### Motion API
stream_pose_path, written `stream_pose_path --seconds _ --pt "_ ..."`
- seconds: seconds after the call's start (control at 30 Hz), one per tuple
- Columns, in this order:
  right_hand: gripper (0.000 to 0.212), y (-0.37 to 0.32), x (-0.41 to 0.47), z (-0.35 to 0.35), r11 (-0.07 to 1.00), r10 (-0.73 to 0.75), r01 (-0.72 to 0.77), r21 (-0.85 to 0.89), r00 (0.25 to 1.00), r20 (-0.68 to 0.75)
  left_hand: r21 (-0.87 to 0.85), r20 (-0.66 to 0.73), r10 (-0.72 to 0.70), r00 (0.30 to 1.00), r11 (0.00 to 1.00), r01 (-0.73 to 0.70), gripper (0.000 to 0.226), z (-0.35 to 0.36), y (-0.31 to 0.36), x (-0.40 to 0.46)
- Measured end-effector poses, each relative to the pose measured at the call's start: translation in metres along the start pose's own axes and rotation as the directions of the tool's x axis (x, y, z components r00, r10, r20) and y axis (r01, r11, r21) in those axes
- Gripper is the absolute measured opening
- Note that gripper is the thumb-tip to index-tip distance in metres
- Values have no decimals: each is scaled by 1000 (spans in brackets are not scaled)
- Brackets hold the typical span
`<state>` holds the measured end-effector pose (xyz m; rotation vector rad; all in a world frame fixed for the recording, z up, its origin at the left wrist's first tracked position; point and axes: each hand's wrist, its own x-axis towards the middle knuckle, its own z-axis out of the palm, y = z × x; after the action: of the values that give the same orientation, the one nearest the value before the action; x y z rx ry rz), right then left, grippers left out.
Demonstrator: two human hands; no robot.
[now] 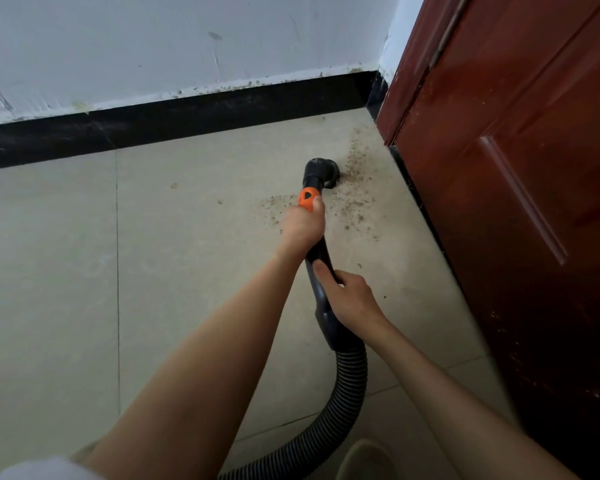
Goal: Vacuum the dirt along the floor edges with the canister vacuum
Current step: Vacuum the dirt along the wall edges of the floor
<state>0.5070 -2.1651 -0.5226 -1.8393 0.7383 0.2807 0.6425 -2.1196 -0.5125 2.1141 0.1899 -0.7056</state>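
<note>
A black vacuum wand with an orange collar [308, 199] ends in a round brush nozzle [324, 173] pressed on the beige tile floor. My left hand [302, 226] grips the wand just below the orange collar. Lower down, my right hand [349, 296] grips the black handle where it meets the ribbed hose [347, 393]. Brown dirt [352, 202] lies scattered around the nozzle and runs toward the corner along the door side. The canister itself is out of view.
A dark red door [516, 202] stands on the right, close to the nozzle. A black baseboard [187, 119] runs below the white wall at the back. A shoe tip [364, 459] shows at the bottom by the hose.
</note>
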Motion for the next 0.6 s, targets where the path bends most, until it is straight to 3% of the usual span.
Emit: stream_pose_path --seconds 0.2,0.33,0.6 --pt "53 5 6 -1 999 5 -3 48 999 -41 46 54 51 997 998 -53 63 11 10 3" --pt "51 2 10 3 999 3 -2 48 1000 -21 -17 66 32 997 999 -31 62 3 8 6" --pt "54 -37 18 23 995 -67 81 -59 975 211 -216 -131 -78 988 975 48 44 -54 -21 13"
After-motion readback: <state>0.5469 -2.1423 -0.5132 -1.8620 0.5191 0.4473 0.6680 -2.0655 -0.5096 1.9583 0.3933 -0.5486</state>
